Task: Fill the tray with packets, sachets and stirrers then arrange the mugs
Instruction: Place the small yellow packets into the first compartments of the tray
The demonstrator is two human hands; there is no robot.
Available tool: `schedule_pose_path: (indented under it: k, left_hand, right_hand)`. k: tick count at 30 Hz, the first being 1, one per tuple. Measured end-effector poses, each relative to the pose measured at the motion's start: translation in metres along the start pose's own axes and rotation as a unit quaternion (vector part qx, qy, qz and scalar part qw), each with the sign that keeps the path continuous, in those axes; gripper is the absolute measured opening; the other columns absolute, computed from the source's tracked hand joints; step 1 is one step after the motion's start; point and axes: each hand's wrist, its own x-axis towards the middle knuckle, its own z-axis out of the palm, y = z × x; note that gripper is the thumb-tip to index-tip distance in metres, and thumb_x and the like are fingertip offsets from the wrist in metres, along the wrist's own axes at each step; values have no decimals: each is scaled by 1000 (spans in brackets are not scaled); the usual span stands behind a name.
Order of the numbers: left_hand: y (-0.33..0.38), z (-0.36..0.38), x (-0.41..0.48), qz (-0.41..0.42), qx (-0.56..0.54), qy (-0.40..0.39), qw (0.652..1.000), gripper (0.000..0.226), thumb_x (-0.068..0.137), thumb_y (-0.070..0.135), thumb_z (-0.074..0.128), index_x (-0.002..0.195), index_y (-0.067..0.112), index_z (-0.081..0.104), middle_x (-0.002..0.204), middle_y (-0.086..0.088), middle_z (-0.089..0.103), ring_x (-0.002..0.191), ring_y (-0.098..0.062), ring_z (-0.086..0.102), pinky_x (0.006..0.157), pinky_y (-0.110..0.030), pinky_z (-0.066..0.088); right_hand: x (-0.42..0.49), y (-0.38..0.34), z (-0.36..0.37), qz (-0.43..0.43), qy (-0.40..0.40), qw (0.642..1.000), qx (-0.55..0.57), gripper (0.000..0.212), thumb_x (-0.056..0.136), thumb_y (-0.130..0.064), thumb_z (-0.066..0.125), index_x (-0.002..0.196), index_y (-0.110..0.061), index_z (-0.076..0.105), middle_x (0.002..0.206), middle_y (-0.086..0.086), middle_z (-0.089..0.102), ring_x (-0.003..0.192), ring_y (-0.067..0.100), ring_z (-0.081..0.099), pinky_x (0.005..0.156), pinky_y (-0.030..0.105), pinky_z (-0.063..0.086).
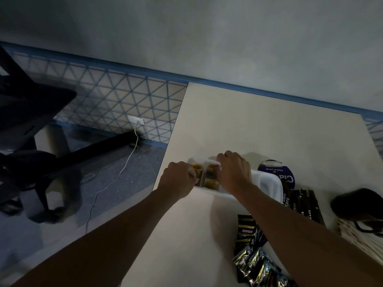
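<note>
The white tray point(267, 183) sat by the left edge of the desk point(228, 121), and some of its compartments already held small yellow packets point(211, 183). Both hands worked over it. The left hand point(178, 179) was curled at the tray's left end, and the right hand point(234, 172) was curled down over a middle compartment. The backs of the hands hid the fingertips, so it could not be told whether either pinched a packet or only touched the tray. Black sachets point(248, 235) lay loose toward the near edge, with a bundle of dark stick packets point(304, 201) just beside the tray's right end. A round blue lid point(275, 170) showed behind the tray. A blurred dark rounded object point(352, 204), perhaps a mug, stood near the right edge. The sachets looked light, thin and glossy, likely to slide and flop, so they would best be pinched by a short edge or gathered as a small stack. The tray itself seemed to be light plastic that a push could shift, so it would want steadying at the rim.
</note>
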Motion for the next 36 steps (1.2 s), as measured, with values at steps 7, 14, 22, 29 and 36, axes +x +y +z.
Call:
schedule_pose_path:
  k: [7, 14, 22, 29, 36]
  left_hand:
    - [1, -4, 0, 9, -9, 5, 1000, 19, 87, 36, 67, 94, 21, 76, 98, -1, 73, 89, -20, 64, 76, -34, 54]
    - [4, -6, -2, 2, -28, 7, 1000, 16, 85, 32, 70, 91, 19, 76, 93, -3, 73, 87, -22, 65, 76, -36, 55]
    - [5, -11, -3, 0, -62, 17, 998, 15, 83, 27, 71, 94, 16, 75, 94, -3, 74, 90, -21, 67, 80, -38, 57]
    - [12, -22, -6, 6, -86, 47, 995, 11, 84, 18, 64, 86, 20, 75, 87, 2, 74, 84, -16, 67, 76, -35, 57]
    - [23, -28, -20, 36, -126, 68, 989, 12, 87, 20, 64, 87, 19, 75, 83, 6, 74, 78, -10, 67, 74, -29, 56]
  right_hand:
    - [-3, 8, -2, -34, 28, 998, 53, 11, 87, -15, 63, 97, -14, 60, 72, 3, 66, 64, 23, 57, 60, 31, 51]
    - [-4, 10, -2, -35, 31, 997, 56, 13, 88, -17, 64, 95, -16, 53, 70, 3, 63, 63, 23, 53, 58, 31, 47]
    - [-6, 11, -5, -21, 6, 996, 88, 27, 87, -21, 67, 108, -19, 52, 101, 1, 72, 87, 25, 66, 71, 33, 51]
    - [-11, 17, -18, -6, 24, 995, 100, 30, 88, -26, 63, 116, -21, 56, 111, 0, 71, 97, 24, 67, 77, 33, 51]
    - [-36, 21, -36, 23, 82, 986, 147, 30, 86, -24, 67, 116, -20, 62, 107, -2, 72, 94, 20, 68, 76, 34, 55]
